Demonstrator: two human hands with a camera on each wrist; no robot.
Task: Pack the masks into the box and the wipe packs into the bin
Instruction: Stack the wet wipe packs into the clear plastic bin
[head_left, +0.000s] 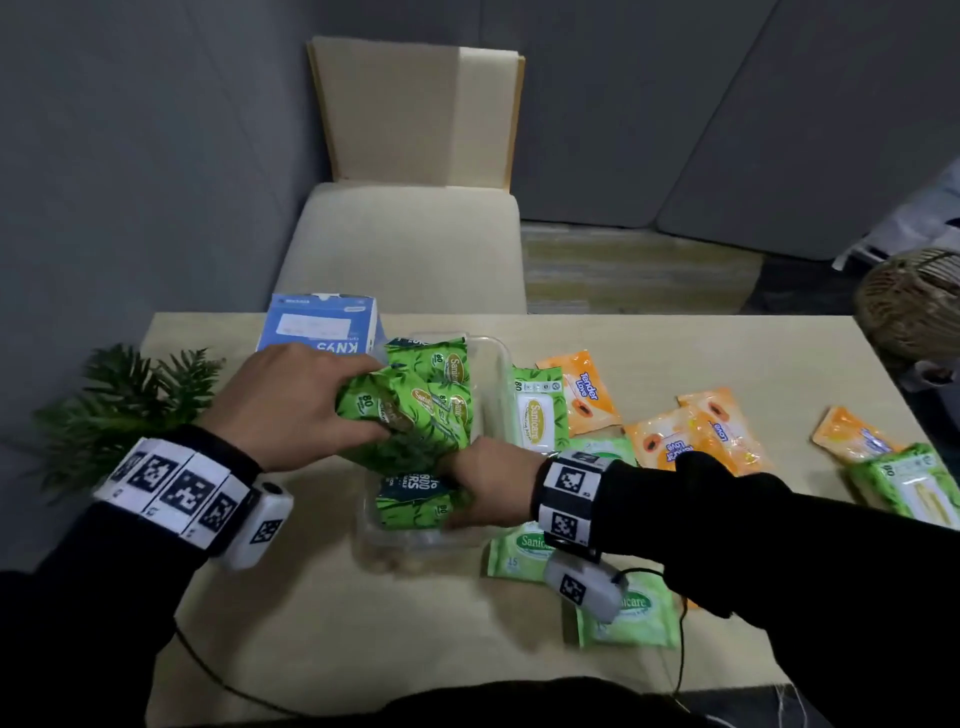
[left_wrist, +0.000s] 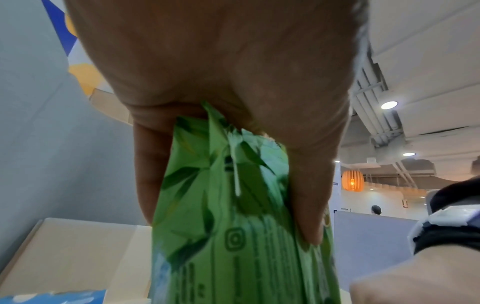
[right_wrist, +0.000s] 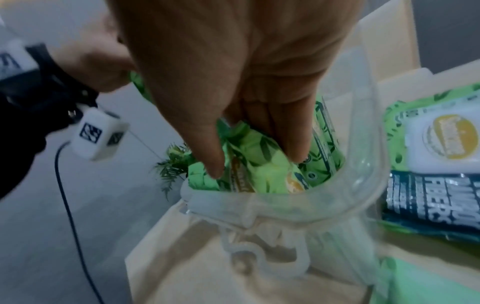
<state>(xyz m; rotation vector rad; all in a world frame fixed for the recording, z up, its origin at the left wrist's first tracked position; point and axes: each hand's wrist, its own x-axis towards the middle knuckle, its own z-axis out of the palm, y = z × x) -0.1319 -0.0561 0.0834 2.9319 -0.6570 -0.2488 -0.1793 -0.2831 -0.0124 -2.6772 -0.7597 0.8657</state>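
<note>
A clear plastic bin (head_left: 500, 364) stands mid-table with green wipe packs inside. My left hand (head_left: 363, 410) grips a green leaf-print wipe pack (head_left: 415, 415) by its end, thumb on one side and fingers on the other, and holds it over the bin. In the left wrist view the same pack (left_wrist: 233, 236) hangs from my left hand (left_wrist: 228, 195). My right hand (head_left: 457, 493) reaches into the bin's near end. There thumb and fingers close around the crimped end of another green pack (right_wrist: 259, 160) inside the bin wall (right_wrist: 285, 203). The blue mask box (head_left: 317, 330) stands behind the bin on the left.
Right of the bin lie a large green pack (head_left: 537, 410), several orange packs (head_left: 696, 436) and another green one (head_left: 904, 483). Pale green packs (head_left: 628, 613) lie under my right wrist. A plant (head_left: 124, 400) is at the left edge, a chair (head_left: 410, 244) behind, a wicker basket (head_left: 914, 306) far right.
</note>
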